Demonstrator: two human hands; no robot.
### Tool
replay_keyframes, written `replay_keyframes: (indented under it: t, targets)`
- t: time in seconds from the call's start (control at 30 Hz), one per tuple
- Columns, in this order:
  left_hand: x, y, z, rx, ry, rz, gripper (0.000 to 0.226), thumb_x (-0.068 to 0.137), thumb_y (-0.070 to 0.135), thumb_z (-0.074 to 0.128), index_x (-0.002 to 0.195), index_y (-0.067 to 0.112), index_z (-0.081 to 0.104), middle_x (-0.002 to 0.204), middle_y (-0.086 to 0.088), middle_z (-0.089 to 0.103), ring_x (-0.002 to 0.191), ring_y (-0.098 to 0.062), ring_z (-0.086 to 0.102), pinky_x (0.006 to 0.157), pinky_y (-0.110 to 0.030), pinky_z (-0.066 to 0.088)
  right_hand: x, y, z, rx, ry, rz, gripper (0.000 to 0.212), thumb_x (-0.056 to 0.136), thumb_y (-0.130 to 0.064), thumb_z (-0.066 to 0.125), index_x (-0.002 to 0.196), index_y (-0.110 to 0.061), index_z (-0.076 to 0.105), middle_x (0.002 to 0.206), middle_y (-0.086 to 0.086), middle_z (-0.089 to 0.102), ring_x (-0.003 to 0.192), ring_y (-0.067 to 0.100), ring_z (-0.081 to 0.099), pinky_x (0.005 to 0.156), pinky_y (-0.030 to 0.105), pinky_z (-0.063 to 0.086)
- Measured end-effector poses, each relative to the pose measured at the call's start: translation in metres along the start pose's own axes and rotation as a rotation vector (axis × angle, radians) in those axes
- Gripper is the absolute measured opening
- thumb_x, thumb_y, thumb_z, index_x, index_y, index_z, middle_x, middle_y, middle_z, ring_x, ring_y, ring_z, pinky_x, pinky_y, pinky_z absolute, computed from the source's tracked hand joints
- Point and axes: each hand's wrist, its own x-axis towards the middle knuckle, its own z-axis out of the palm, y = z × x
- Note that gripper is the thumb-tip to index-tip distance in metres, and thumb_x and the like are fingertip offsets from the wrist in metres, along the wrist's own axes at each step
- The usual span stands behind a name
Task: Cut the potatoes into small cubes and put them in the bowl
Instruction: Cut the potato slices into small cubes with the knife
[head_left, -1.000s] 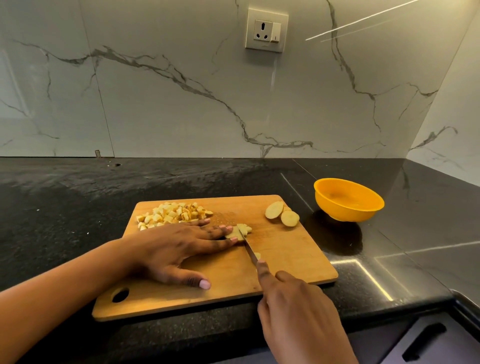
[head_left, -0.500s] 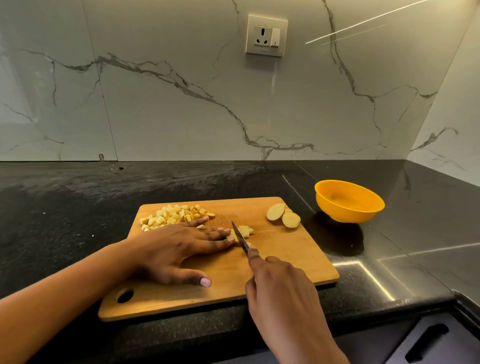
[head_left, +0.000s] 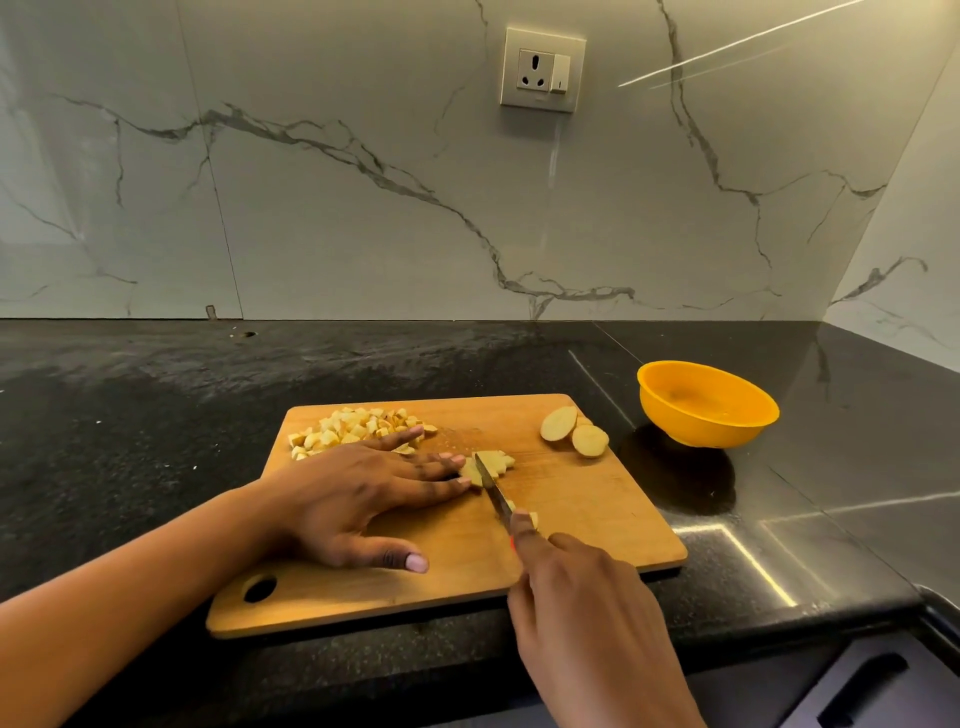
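A wooden cutting board (head_left: 597, 509) lies on the black counter. A heap of potato cubes (head_left: 353, 428) sits at its far left corner. Two potato slices (head_left: 574, 431) lie at its far right. In the middle, my left hand (head_left: 358, 493) rests flat on the board, its straight fingertips pressing a partly cut potato piece (head_left: 498, 461). My right hand (head_left: 576, 587) grips a knife (head_left: 493, 491), forefinger along its spine, the blade set into that piece. One small cube lies beside my right forefinger. The orange bowl (head_left: 709, 402) stands right of the board and looks empty.
A marble backsplash with a wall socket (head_left: 543, 70) rises behind the counter. The counter's front edge runs just below the board, with a dark drawer handle (head_left: 862, 686) at the lower right. A side wall closes the right end.
My right hand and the knife have slid back toward me a little after pushing forward. The left hand stays on the potato piece.
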Motion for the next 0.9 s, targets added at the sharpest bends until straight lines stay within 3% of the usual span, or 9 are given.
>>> replay_keyframes:
  t: [0.27, 0.67, 0.9]
  targets:
    - [0.000, -0.003, 0.002, 0.055, -0.027, -0.029, 0.087, 0.077, 0.084, 0.002, 0.147, 0.032, 0.008, 0.153, 0.013, 0.011, 0.139, 0.010, -0.005, 0.110, -0.024, -0.024, 0.009, -0.007, 0.002, 0.000, 0.075, -0.003, 0.053, 0.101, -0.033, 0.031, 0.151, -0.024, 0.014, 0.118, -0.006, 0.054, 0.099, 0.012, 0.054, 0.071, 0.022, 0.035]
    - [0.001, -0.005, 0.003, 0.070, -0.049, -0.025, 0.086, 0.078, 0.082, 0.001, 0.147, 0.032, 0.006, 0.154, 0.013, 0.014, 0.141, 0.008, 0.001, 0.111, -0.027, -0.025, 0.037, -0.009, 0.020, -0.131, -0.009, -0.003, 0.055, 0.101, -0.018, 0.038, 0.151, -0.015, 0.015, 0.121, 0.002, 0.054, 0.104, 0.018, 0.053, 0.070, 0.025, 0.035]
    - [0.001, -0.005, 0.004, 0.101, -0.027, -0.029, 0.081, 0.081, 0.080, 0.000, 0.147, 0.034, 0.009, 0.154, 0.014, 0.014, 0.141, 0.008, -0.001, 0.110, -0.029, -0.026, -0.005, -0.005, -0.001, -0.107, -0.151, -0.068, 0.059, 0.102, -0.028, 0.035, 0.152, -0.023, 0.005, 0.128, 0.000, 0.047, 0.105, 0.019, 0.054, 0.073, 0.026, 0.035]
